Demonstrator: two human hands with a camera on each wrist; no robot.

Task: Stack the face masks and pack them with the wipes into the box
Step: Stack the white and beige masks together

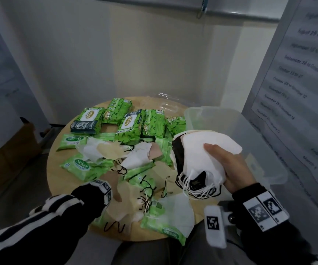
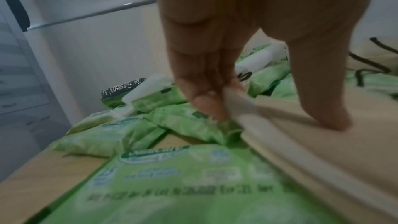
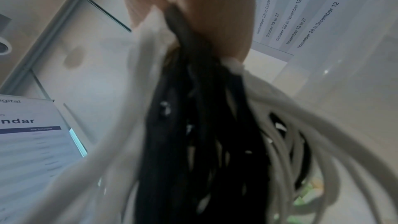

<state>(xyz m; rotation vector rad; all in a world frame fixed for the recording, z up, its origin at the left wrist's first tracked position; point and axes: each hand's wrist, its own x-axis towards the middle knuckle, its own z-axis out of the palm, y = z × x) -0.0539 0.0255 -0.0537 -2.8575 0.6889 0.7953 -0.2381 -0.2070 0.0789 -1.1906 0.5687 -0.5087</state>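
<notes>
Right hand (image 1: 228, 167) grips stacked masks (image 1: 198, 150) – left hand (image 2: 215, 74) pinches a beige mask (image 2: 323, 142)

Round wood table (image 1: 62, 150) w/ wipes packs (image 1: 85, 121), loose masks (image 1: 177, 213), clear box (image 1: 236, 131).

Green leafy wipes packs (image 1: 127, 122), white and black mask stack (image 1: 202, 150), tan mask (image 1: 129, 194), see-through box (image 1: 249, 131), light wood table (image 1: 58, 155), black-and-white striped sleeve (image 1: 39, 222)

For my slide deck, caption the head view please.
Right hand holds stacked masks; left hand reaches loose ones.
</notes>
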